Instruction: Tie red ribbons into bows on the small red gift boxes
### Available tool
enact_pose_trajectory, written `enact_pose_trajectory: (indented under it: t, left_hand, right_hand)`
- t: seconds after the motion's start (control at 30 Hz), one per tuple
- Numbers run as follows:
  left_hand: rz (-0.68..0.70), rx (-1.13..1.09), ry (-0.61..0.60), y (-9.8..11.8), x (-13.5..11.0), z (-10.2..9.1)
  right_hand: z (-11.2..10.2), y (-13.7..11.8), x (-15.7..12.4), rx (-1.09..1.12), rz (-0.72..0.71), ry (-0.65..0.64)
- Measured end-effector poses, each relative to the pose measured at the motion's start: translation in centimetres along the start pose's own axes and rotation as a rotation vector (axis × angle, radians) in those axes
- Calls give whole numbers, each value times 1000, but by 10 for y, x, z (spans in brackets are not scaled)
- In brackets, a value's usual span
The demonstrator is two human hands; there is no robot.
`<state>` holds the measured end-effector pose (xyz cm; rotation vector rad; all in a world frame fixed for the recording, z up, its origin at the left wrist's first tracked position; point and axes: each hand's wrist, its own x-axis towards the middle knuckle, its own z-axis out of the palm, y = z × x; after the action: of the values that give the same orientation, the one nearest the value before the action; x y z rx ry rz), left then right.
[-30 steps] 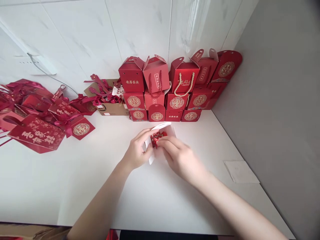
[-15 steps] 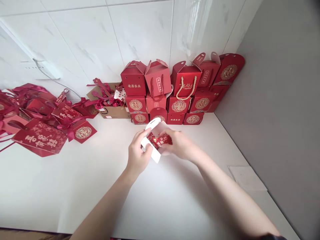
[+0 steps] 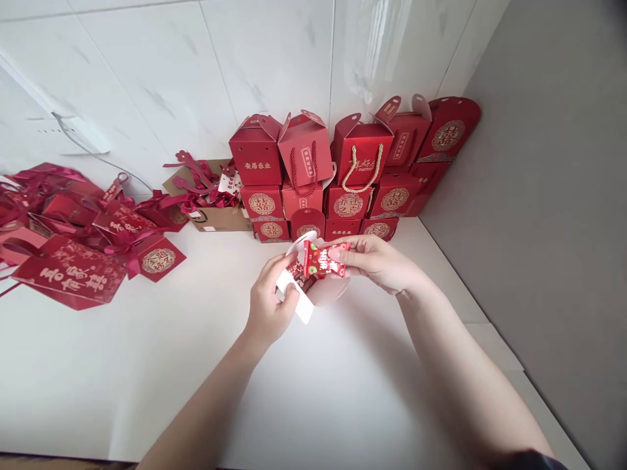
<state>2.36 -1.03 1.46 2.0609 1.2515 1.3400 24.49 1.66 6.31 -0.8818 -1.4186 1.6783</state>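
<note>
My left hand (image 3: pixel 272 297) grips an opened box (image 3: pixel 296 301) by its side, thumb on a white inner flap. The flaps stand apart, and red printed packets (image 3: pixel 299 273) show inside. Between the thumb and fingers of my right hand (image 3: pixel 369 261) is a red wrapped candy packet (image 3: pixel 321 259) with white lettering and a green spot. It is held just above the box's opening and covers part of it. The box's outer faces are mostly hidden.
Red gift boxes (image 3: pixel 255 163) stand stacked along the tiled wall. A cardboard box (image 3: pixel 220 219) full of ribboned pieces sits left of them. Ribboned red boxes (image 3: pixel 73 271) lie piled at far left. A grey panel (image 3: pixel 529 215) borders the white table (image 3: pixel 313 405) on the right.
My right hand has come up out of the box and shifted slightly right, lifting the candy packet into plain view. My left hand still holds the box in nearly the same place.
</note>
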Motion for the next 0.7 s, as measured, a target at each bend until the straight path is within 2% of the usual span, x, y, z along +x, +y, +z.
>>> enact_pose_trajectory:
  t: [0.13,0.23,0.37,0.5,0.53,0.6,0.63,0.7]
  left_hand:
    - [-10,-3,-6,-2,0,0]
    - [8,-3,-17,-1,-1,1]
    - [6,-24,-38,0,-2,2]
    - [-68,-98,-11,-2,-1,0]
    - [-79,-134,-23,-3,0,-2]
    - [-79,-213,-69,-4,1,-5]
    - [-79,-248,-95,-4,2,-6]
    - [-92,-297,-140,-4,3,-8]
  right_hand:
    - [1,0,0,-70,-39,-15]
    - [6,-2,-3,-165,-7,11]
    - [21,-5,-8,-468,-48,232]
    - [27,-1,-7,-769,-299,415]
    - [26,2,-6,-848,-317,455]
    - [25,8,-3,-932,-238,486]
    - [24,10,-1,-927,-170,459]
    - [24,12,-1,-863,-85,317]
